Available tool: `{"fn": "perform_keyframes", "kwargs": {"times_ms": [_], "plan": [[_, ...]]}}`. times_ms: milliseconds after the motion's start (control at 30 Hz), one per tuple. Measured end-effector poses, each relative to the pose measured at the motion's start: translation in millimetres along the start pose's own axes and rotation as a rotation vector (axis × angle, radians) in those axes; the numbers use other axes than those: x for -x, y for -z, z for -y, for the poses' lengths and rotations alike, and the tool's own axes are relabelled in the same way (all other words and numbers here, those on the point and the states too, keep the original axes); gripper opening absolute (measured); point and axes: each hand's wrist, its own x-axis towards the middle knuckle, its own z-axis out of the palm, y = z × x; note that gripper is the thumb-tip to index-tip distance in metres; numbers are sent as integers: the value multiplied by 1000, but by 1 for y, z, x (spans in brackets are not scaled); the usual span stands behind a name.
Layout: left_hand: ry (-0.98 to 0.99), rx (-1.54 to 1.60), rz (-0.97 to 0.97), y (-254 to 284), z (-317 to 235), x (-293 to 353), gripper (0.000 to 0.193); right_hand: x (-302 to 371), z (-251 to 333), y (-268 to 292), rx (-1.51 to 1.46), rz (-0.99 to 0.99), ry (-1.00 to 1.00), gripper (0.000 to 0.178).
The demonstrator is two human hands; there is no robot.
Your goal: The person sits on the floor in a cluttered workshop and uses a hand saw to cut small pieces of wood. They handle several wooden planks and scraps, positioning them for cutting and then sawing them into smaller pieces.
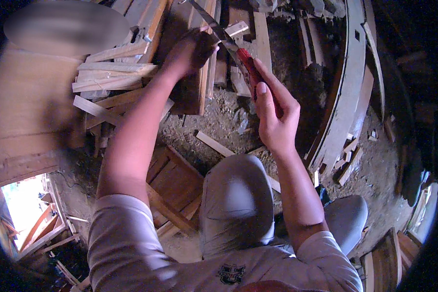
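Gripping a saw, right hand curls near plank edges; left hand's hold unclear.

Camera mount: the person's head, left unit of a side-by-side fisheye pair. Optical axis: downward and forward, picture upright and unmirrored. Range: near, with the shirt at 6 o'clock, the left hand at 11 o'clock and the right hand at 2 o'clock. Coverage: wide, reaching the bright opening at 8 o'clock; straight edges bend toward the rim
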Motion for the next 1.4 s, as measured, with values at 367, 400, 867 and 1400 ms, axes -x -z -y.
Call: {"fn": "perform_keyframes", "kwargs": {"times_ms": [367, 400, 867, 1400], "plan": [[44, 96, 54, 12, -25, 0, 32, 2, -4, 8, -35, -27, 11, 37], [70, 123, 74, 12, -29, 1, 32, 0, -8, 9, 1, -32, 59, 37], [409, 72, 218, 23, -26, 7, 29, 41, 45, 45, 159, 122, -109, 39], [382, -73, 208, 14, -26, 9, 22, 28, 25, 39, 161, 113, -16, 40]]}}
